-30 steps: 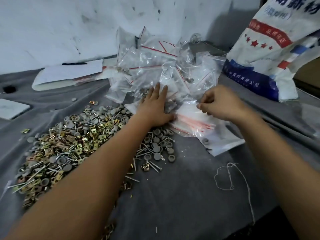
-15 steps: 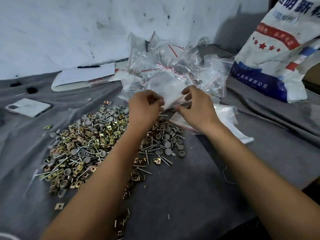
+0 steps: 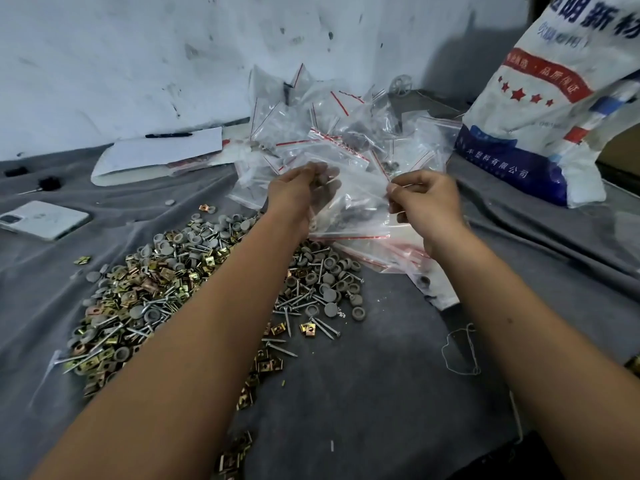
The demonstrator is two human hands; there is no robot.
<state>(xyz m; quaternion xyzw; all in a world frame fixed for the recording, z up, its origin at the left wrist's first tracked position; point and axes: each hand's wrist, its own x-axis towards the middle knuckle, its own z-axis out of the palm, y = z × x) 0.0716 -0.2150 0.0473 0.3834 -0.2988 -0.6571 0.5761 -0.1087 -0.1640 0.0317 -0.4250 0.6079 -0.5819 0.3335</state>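
Above the grey cloth-covered worktop (image 3: pixel 381 393), both hands hold one clear plastic zip bag with a red seal strip (image 3: pixel 356 202) clear of the surface. The left hand (image 3: pixel 299 194) grips the bag's left edge with curled fingers, partly seen through the film. The right hand (image 3: pixel 427 202) pinches the right edge between thumb and forefinger. Small dark parts show through the bag; their type cannot be told. Just behind the bag lies a heap of similar clear bags (image 3: pixel 311 133). Below the left forearm spreads a pile of grey round caps, steel nails and brass-coloured clips (image 3: pixel 156 289). A white printed woven sack (image 3: pixel 554 98) stands at far right. A white phone (image 3: pixel 41 220) lies at far left.
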